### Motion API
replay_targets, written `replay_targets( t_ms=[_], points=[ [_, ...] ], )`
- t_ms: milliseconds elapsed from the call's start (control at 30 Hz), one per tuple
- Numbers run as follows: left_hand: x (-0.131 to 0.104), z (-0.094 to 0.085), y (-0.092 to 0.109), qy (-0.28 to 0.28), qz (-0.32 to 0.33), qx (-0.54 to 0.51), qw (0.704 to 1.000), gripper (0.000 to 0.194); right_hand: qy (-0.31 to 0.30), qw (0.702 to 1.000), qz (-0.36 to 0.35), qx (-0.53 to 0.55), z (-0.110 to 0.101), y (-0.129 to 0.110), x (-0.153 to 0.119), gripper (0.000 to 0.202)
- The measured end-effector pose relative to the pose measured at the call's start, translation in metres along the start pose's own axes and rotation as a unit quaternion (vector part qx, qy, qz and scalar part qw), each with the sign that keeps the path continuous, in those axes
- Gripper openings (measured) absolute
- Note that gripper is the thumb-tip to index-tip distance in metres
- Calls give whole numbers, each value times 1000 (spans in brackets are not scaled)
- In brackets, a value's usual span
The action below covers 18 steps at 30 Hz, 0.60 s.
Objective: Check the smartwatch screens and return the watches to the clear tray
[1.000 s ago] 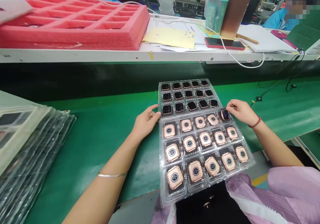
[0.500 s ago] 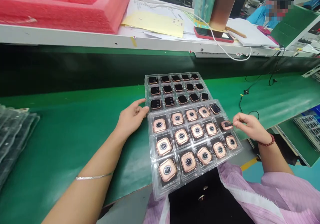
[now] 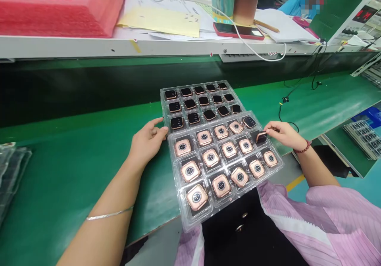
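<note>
Nearest of all, a pink striped sleeve [image 3: 327, 226] and a dark lap sit at the edge of the green table [image 3: 74, 159]. Resting half over that edge is a clear blister tray [image 3: 190, 222] full of rose-gold watch cases lying back-up in their pockets. The right hand [image 3: 282, 135] is at the tray's right side, its fingers pinching one watch case [image 3: 261, 137] that stands tilted above a pocket in the second row. The left hand [image 3: 147, 141] lies against the tray's left rim, fingers loosely curled, thumb touching the plastic. Just behind, partly under the near tray, a second tray [image 3: 163, 99] holds cases with dark screens up. Beyond the green surface runs a white shelf [image 3: 89, 44] carrying a pink foam insert [image 3: 59, 8], yellow paper [image 3: 160, 20], and a red phone [image 3: 238, 30] on a white cable. Farther off, another worker in blue sits at a bench.
</note>
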<state>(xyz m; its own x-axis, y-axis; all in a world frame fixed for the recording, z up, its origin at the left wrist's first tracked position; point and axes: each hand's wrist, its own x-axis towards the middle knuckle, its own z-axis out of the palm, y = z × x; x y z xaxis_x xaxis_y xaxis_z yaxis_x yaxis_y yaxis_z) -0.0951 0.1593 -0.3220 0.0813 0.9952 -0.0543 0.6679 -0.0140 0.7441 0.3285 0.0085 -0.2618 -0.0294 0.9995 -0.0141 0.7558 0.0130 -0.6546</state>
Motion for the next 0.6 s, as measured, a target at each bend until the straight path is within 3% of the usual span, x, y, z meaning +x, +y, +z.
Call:
replay_targets(
  t_ms=[233, 333, 433, 467, 533, 600],
  points=[
    [2, 0, -5, 5, -12, -4, 1000, 62, 6, 1000, -27, 4, 6, 0, 6, 34],
    [-3, -5, 1, 86, 9, 42, 995, 58, 83, 994, -56, -50, 13, -3, 5, 27],
    [-23, -11, 28, 164, 98, 97, 977, 49, 127, 985, -97, -60, 13, -6, -8, 23],
    [-32, -11, 41, 160, 133, 100, 973, 45, 133, 984, -107, -50, 10, -7, -15, 21],
    [-54, -9, 71, 82, 211, 124, 966, 37, 128, 983, -124, -32, 2, -8, -33, 17],
    [-73, 0, 102, -12, 292, 141, 946, 32, 78, 986, -145, -29, -6, -9, -52, 15]
  ],
)
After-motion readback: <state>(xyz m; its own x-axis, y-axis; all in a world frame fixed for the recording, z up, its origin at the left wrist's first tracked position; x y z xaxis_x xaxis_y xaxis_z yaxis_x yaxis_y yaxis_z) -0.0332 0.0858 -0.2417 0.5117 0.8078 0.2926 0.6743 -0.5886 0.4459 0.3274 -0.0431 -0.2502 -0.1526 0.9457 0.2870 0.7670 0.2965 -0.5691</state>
